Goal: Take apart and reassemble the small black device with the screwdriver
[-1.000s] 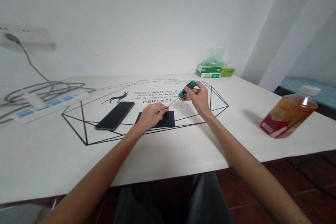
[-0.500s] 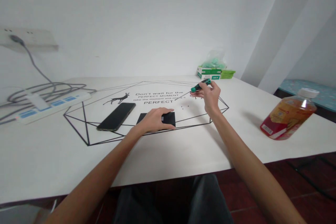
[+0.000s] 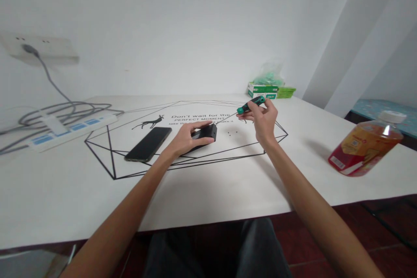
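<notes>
My left hand (image 3: 185,139) grips a flat black box (image 3: 206,132) between thumb and fingers, its right end tilted up off the white table (image 3: 208,200). In my right hand (image 3: 263,119) is a screwdriver (image 3: 250,105) with a green and black handle. Its thin shaft slants down to the left, and the tip is close to the upper right edge of the box; whether it touches, I cannot tell. Several tiny dark screw-like bits (image 3: 230,134) lie on the table between my hands. A black smartphone (image 3: 148,144) lies left of my left hand.
At the right stands a bottle of amber drink (image 3: 365,145) with a white cap. Green and white boxes (image 3: 263,90) with a plastic bag on top sit by the wall. A white power strip (image 3: 73,130) and coiled grey cables (image 3: 65,110) occupy the left side.
My left hand has raised and tilted the black box, shifting it away from me. The screwdriver's tip now meets the box's edge area instead of hovering over the table print. The view has shifted slightly.
</notes>
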{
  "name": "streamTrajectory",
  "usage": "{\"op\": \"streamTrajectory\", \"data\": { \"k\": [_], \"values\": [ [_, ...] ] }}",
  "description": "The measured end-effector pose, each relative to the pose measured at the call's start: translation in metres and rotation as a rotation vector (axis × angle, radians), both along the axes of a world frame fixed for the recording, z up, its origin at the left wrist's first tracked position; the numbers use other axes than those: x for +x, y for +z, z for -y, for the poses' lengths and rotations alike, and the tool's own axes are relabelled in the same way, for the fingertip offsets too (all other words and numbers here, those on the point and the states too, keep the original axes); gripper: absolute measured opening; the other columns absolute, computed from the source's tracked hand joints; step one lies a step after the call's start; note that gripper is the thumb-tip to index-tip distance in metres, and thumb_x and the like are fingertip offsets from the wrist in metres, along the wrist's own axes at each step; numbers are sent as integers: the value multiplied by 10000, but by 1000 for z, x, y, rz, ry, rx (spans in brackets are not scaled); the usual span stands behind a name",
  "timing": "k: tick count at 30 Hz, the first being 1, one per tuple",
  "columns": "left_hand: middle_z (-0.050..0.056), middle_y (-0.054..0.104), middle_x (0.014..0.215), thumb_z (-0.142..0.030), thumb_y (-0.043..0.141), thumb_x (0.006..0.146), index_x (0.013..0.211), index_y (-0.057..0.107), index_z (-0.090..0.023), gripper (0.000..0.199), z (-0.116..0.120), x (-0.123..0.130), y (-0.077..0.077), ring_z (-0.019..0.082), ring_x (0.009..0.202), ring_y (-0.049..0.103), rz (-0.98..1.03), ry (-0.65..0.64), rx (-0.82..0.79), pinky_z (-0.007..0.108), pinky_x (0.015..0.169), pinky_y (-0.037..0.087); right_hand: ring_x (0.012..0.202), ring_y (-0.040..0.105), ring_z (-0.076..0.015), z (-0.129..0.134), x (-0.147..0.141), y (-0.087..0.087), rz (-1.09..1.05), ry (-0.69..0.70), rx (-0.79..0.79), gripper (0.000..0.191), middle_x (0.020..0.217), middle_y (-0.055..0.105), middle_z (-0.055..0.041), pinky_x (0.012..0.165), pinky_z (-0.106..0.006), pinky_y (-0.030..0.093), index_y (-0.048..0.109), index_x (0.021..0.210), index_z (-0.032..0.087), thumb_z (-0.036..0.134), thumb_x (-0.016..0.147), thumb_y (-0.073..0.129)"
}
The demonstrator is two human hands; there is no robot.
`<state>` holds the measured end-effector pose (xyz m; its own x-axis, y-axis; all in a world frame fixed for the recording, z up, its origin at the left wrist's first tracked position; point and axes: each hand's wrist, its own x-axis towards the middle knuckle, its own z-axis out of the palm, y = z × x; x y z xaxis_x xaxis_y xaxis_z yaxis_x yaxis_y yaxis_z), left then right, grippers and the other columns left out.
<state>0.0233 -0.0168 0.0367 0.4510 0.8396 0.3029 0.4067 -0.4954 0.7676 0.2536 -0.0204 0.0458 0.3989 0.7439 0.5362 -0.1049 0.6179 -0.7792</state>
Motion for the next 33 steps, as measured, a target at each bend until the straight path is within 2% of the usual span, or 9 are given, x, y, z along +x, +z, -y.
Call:
{"op": "streamTrajectory", "data": {
  "k": [13, 24, 33],
  "values": [
    [51, 596, 1316, -496, 727, 682, 1202, 651, -272, 571, 0, 0, 0, 311, 1262, 485, -40, -7, 55, 472, 1031, 391, 518, 680, -173, 0, -3, -2, 42, -7, -15, 316, 604, 668, 25, 525, -281, 590, 429, 849, 218, 361, 732, 684],
    [77, 598, 1311, -514, 711, 680, 1198, 655, -248, 586, 2, 1, 2, 327, 1253, 487, -64, -3, 71, 489, 1016, 398, 574, 694, -190, 3, -4, 0, 52, 8, -21, 297, 615, 672, 20, 548, -297, 593, 446, 849, 222, 362, 727, 678],
    [80, 606, 1300, -508, 705, 698, 1201, 650, -247, 569, 0, 3, -3, 309, 1229, 510, -98, 25, 136, 465, 1003, 419, 567, 689, -182, 4, -3, -1, 83, 4, -6, 260, 583, 630, 46, 545, -292, 592, 436, 815, 231, 334, 726, 657]
  ]
}}
